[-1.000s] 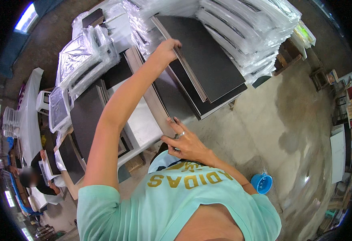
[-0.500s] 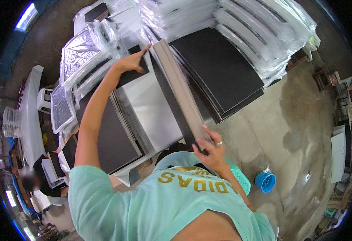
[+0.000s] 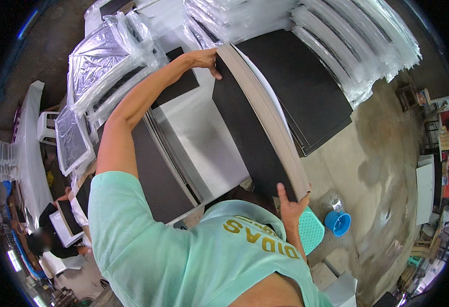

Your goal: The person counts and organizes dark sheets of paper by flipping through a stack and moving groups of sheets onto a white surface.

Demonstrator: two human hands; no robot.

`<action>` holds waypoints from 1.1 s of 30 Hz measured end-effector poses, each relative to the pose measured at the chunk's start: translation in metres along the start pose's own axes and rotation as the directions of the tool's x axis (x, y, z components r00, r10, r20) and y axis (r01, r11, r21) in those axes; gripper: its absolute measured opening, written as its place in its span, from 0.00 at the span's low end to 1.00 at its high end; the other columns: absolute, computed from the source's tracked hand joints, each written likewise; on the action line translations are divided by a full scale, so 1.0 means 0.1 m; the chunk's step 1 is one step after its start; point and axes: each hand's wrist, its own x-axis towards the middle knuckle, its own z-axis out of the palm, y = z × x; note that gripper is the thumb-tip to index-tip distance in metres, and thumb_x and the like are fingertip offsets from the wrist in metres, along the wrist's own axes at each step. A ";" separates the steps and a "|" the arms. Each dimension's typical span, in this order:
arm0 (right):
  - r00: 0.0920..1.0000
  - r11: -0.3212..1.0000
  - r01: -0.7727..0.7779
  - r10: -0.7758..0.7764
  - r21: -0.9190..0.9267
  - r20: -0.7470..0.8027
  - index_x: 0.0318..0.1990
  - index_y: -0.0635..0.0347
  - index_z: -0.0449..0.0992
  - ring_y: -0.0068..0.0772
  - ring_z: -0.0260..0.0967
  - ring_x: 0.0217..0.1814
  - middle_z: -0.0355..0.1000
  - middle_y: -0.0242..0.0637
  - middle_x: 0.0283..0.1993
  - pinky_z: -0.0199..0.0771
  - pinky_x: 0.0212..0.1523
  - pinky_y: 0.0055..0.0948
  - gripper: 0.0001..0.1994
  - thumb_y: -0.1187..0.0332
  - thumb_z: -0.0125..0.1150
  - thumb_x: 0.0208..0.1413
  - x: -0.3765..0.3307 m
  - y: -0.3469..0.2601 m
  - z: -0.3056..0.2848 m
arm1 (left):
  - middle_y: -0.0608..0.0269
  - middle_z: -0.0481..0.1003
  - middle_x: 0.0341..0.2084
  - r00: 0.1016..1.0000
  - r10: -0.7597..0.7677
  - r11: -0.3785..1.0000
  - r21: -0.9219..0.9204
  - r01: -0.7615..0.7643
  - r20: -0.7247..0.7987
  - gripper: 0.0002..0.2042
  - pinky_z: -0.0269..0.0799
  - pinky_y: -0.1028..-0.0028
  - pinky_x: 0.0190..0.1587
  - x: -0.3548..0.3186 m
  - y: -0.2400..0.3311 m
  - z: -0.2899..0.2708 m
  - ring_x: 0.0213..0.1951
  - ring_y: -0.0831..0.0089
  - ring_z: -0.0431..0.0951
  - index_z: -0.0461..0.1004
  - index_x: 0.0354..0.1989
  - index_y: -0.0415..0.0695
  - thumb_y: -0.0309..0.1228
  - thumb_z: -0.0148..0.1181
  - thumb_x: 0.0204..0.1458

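Observation:
A thick stack of black boards (image 3: 247, 130) stands tilted on its long side in front of me, its layered beige edges (image 3: 265, 115) facing up. My left hand (image 3: 207, 61) grips its far end, with the thumb against the black face. At the near end my right hand (image 3: 292, 205) holds the corner, thumb on the black face and the other fingers hidden behind the edge. Flat on the right lies another pile of black boards (image 3: 298, 77). More black boards (image 3: 155, 169) lie on the left, below my left arm. Between them shows a white table surface (image 3: 204, 138).
Plastic-wrapped stacks (image 3: 332, 46) rise at the back right, and wrapped panels (image 3: 107, 56) at the back left. On the floor at right are a blue bucket (image 3: 338, 223) and a turquoise stool (image 3: 310, 231). Another person (image 3: 55, 233) works at the far left.
The board stack has moved right and turned so more of its black face shows. Both my hands have gone right with it, and my right hand has shifted its grip at the near end.

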 end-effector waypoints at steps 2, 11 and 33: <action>0.997 0.998 0.057 -0.055 0.019 -0.056 0.48 0.69 0.68 0.33 0.73 0.41 0.74 0.43 0.41 0.73 0.43 0.30 0.29 0.66 0.78 0.41 0.04 -0.01 -0.01 | 0.66 0.69 0.57 0.971 -0.220 0.969 0.097 0.228 -0.093 0.43 0.64 0.64 0.58 -0.13 -0.01 0.00 0.59 0.67 0.64 0.66 0.63 0.51 0.15 0.73 0.31; 0.985 0.974 0.112 -0.082 -0.197 0.155 0.52 0.66 0.72 0.41 0.67 0.56 0.72 0.46 0.52 0.62 0.60 0.39 0.29 0.62 0.76 0.43 -0.04 0.78 0.02 | 0.61 0.57 0.67 0.963 0.193 0.950 -0.212 -0.232 -0.189 0.49 0.44 0.62 0.69 -0.46 -0.35 0.46 0.68 0.65 0.50 0.56 0.69 0.49 0.38 0.74 0.32; 0.242 0.304 -0.936 0.185 0.178 0.953 0.56 0.56 0.70 0.31 0.61 0.63 0.69 0.30 0.58 0.55 0.66 0.44 0.23 0.51 0.58 0.60 -0.21 -0.89 0.47 | 0.60 0.76 0.42 0.555 -0.381 0.921 -0.251 0.297 -0.739 0.23 0.70 0.68 0.50 -6.42 0.34 1.35 0.44 0.69 0.75 0.73 0.50 0.39 0.39 0.66 0.48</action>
